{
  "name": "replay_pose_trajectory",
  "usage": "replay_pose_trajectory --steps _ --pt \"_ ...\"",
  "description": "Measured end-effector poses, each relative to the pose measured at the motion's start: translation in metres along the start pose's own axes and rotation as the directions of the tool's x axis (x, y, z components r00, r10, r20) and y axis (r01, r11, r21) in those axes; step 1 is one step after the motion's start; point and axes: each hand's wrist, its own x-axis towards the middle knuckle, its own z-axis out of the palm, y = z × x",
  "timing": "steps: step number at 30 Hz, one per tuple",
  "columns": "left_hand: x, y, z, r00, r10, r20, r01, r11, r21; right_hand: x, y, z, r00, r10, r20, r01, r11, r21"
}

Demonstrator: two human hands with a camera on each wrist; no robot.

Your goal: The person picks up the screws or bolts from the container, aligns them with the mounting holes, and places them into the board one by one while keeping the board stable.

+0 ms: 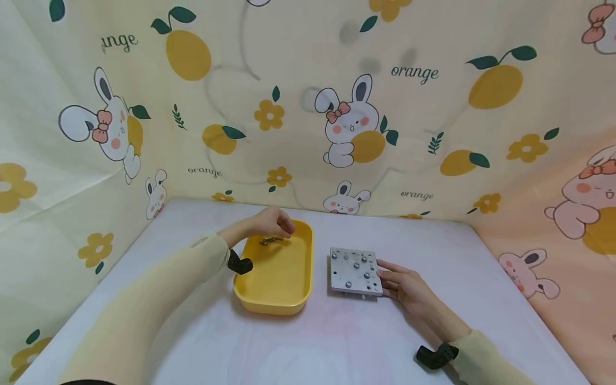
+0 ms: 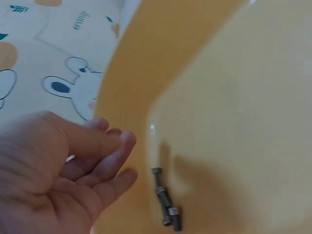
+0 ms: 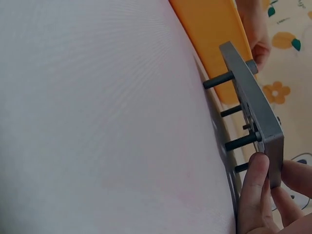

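The right hand [image 1: 406,289] holds the metal plate [image 1: 343,274] by its right edge, right of the yellow tray [image 1: 274,280] on the bench [image 1: 216,342]; fitted screws [image 3: 242,142] poke out underneath. The left hand [image 1: 275,220] hovers at the tray's far end, thumb and fingers drawn together; I cannot tell whether its grip contains anything. Loose screws [image 2: 163,195] lie near it. Pinching just one by the head should leave its shank free, while a level plate should keep the fitted ones seated.
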Motion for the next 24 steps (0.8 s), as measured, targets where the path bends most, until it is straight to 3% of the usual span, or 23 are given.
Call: replay_pose_trajectory --steps 4,8,17,24 --pt "0.003 -0.005 0.005 1.0 -0.022 0.012 0.021 0.999 0.032 -0.003 0.002 -0.003 1.0 0.001 -0.001 -0.001 1.0 -0.008" --pt "0.002 -0.006 0.005 0.999 -0.033 -0.027 0.035 0.996 0.083 -0.003 0.002 -0.004 1.0 0.002 0.013 -0.002 1.0 0.003" --pt "0.0 -0.005 0.01 0.99 -0.127 -0.055 0.132 0.985 0.107 0.0 -0.002 -0.001 1.0 0.01 -0.006 -0.01 1.0 0.011" --pt "-0.002 -0.01 0.014 0.994 -0.104 -0.02 0.106 0.983 0.147 0.0 -0.002 0.001 1.0 0.006 0.022 -0.007 1.0 0.021"
